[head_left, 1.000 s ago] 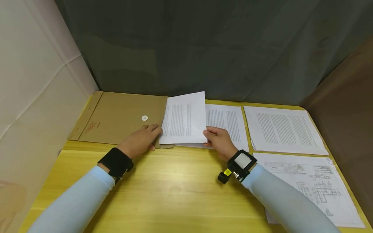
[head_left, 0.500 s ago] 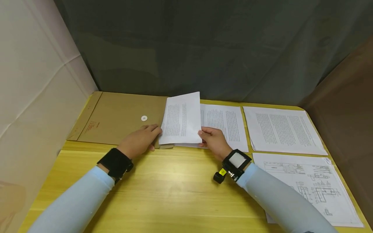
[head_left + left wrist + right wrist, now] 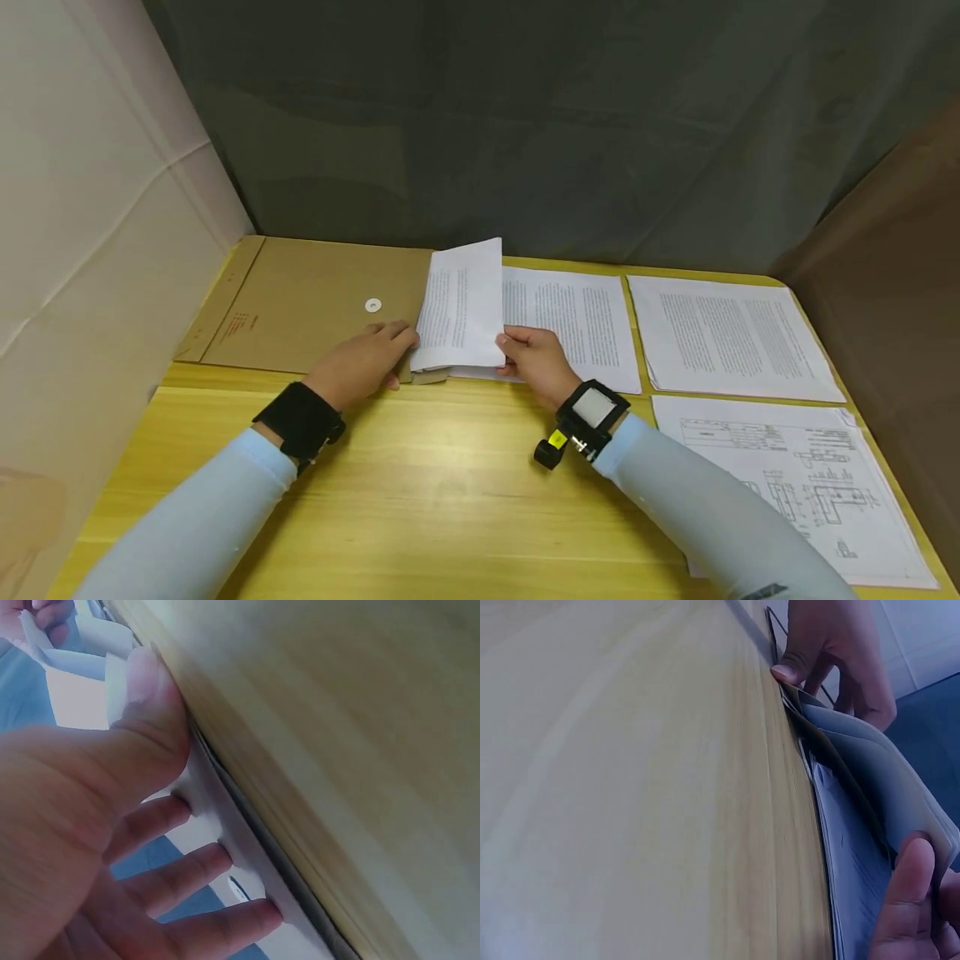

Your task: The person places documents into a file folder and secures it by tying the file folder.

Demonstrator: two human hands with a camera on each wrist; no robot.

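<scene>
Head view: right hand (image 3: 534, 360) pinches the sheet stack (image 3: 461, 307) at frame centre, feeding it into the brown envelope (image 3: 315, 304) at centre-left – left hand (image 3: 360, 363) flat, holding the mouth.

L wrist: fingers (image 3: 184, 874) straight.

R wrist: thumb (image 3: 907, 900) clamps sheets.

Next – slide further in, I'd judge.

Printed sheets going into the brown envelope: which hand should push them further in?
Right. The right hand already pinches the printed sheets at their outer edge, facing the envelope. The left hand rests on the envelope's mouth, likely steadying it.
</scene>
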